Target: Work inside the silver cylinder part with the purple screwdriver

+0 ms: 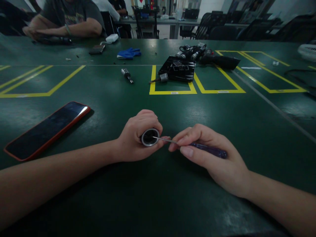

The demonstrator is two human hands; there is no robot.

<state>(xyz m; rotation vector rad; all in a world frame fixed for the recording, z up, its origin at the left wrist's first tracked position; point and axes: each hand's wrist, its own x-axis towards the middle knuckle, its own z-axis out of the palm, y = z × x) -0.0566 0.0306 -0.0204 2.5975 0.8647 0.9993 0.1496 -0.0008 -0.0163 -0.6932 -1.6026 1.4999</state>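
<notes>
My left hand [138, 136] is closed round a small metal cylinder [149, 137] whose round open end faces the camera. My right hand [209, 154] pinches a thin screwdriver with a purple handle [209, 150]. Its metal shaft [164, 140] points left, and the tip reaches into the cylinder's open end. Both hands rest low on the dark green table [158, 108], near its front edge.
A phone in a red case [46, 130] lies left of my hands. Farther back lie a black box [177, 68], two small metal parts [127, 75], a bundle of dark tools [197, 52] and blue gloves [128, 53]. Another person's arms [61, 29] rest at the far left.
</notes>
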